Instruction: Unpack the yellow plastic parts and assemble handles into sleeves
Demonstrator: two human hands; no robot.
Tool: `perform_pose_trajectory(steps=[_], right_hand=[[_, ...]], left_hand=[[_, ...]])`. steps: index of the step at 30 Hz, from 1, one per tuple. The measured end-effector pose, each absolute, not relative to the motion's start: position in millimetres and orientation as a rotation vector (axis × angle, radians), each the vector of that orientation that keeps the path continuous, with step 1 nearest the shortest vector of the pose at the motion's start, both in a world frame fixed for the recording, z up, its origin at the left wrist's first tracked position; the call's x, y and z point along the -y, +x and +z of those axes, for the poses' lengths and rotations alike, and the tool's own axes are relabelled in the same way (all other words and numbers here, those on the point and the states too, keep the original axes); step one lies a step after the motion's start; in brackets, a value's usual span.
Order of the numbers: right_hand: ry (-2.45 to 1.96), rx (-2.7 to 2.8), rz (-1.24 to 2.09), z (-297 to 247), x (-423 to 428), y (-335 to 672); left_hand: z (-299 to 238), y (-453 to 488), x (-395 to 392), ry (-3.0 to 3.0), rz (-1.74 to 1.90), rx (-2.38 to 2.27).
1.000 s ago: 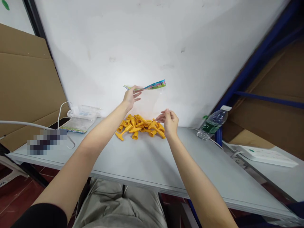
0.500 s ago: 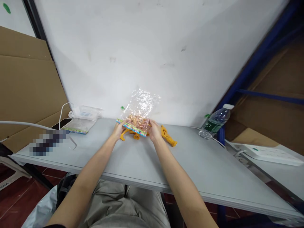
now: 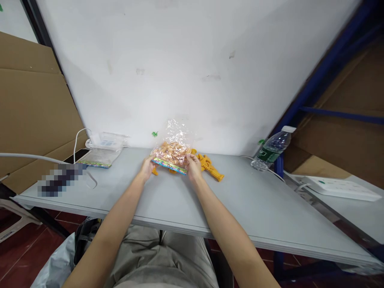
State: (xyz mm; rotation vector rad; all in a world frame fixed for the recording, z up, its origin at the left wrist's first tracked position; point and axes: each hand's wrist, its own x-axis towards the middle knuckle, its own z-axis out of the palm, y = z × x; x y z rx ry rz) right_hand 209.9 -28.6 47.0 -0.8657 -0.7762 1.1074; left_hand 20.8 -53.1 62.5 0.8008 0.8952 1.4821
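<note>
A clear plastic bag [image 3: 175,138] with a colourful printed strip along its near edge is held up between my two hands. My left hand [image 3: 147,168] pinches the strip's left end, and my right hand [image 3: 194,166] grips the bag's right side. Orange-yellow pieces show through the film; whether they lie inside the bag or behind it I cannot tell. Yellow plastic parts [image 3: 211,168] lie on the grey table [image 3: 168,204], just right of my right hand. Small yellow bits also peek out below the strip.
A second clear bag [image 3: 100,157] with a printed strip lies at the left, near a phone [image 3: 78,156] and white cables. A water bottle [image 3: 273,148] leans at the right. Beyond it is a white power strip [image 3: 342,188]. Cardboard [image 3: 30,104] stands at the left edge.
The bag's upper part has sunk and spread lower, covering more of the yellow parts. Both hands keep their hold, and the left hand has shifted slightly down and left.
</note>
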Motion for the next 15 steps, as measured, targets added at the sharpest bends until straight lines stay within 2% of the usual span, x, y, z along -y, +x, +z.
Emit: perform_pose_trajectory(steps=[8, 15], right_hand=[[-0.822, 0.961, 1.173, 51.2, 34.7, 210.7], [-0.918, 0.943, 1.087, 50.0, 34.3, 211.7]], left_hand=[[61.0, 8.9, 47.6, 0.721, 1.599, -1.027], [58.8, 10.8, 50.0, 0.895, 1.623, -1.067]])
